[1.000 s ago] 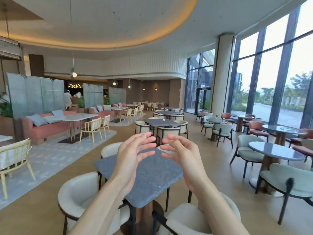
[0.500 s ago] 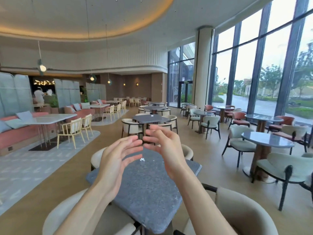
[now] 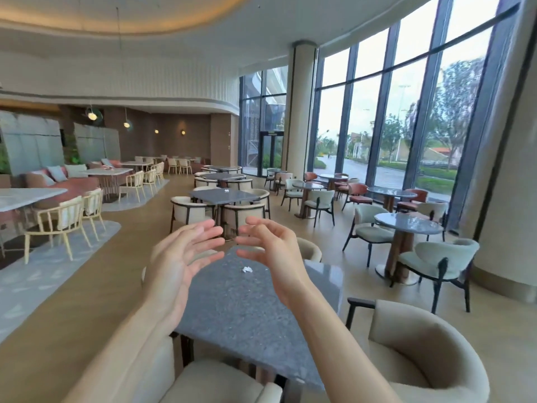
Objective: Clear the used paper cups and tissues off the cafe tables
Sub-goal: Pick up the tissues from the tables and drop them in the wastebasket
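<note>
Fingers [image 3: 203,231] loose, both hands empty — crumpled tissue [image 3: 247,269] on grey tbl [image 3: 247,309].

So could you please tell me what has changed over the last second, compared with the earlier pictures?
The view has swung right and moved closer to the grey table, so a crumpled tissue now shows on its top, between the hands. Nothing was taken hold of or let go. The left hand and right hand stay raised, open and empty, palms facing each other.

Small white scrap [image 3: 247,269] on the near table [image 3: 247,309] (tissue perhaps), too small to tell.
</note>
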Demonstrator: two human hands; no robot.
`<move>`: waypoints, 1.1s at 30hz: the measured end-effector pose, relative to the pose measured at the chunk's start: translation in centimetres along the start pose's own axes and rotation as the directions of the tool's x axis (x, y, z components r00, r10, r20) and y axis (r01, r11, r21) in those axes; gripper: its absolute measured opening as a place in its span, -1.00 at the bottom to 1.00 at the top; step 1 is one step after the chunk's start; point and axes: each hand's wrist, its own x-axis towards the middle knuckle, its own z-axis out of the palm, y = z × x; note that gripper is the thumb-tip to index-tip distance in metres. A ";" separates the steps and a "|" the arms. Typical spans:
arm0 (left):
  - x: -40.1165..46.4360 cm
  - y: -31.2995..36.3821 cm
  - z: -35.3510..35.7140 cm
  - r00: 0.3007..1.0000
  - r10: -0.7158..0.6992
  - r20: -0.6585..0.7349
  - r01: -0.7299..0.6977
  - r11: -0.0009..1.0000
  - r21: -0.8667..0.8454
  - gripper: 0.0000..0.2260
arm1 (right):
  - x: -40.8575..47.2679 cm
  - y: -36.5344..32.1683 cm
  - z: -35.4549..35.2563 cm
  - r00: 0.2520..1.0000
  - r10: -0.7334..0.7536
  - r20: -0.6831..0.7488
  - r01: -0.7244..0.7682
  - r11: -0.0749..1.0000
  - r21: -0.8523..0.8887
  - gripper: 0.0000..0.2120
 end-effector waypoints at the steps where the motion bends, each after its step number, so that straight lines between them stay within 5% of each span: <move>1: 0.7 1.0 -1.9 1.000 -0.009 0.016 0.009 1.000 -0.002 -0.79 | -0.1 0.1 2.2 1.000 0.011 -0.018 -0.011 1.000 -0.004 -0.80; 10: 6.4 6.8 -16.8 0.999 0.004 0.051 -0.003 1.000 -0.008 -0.78 | 2.5 3.0 19.5 1.000 -0.017 -0.020 0.016 1.000 -0.024 -0.79; 17: 12.4 8.0 -31.4 0.997 0.013 -0.075 -0.007 0.997 0.079 -0.79 | 7.3 10.0 34.3 0.993 0.006 0.122 -0.017 0.996 0.088 -0.78; 33: 35.8 11.9 -57.2 0.973 0.113 -0.201 -0.070 0.976 0.206 -0.80 | 27.4 22.8 62.9 0.966 0.058 0.252 -0.111 0.973 0.204 -0.80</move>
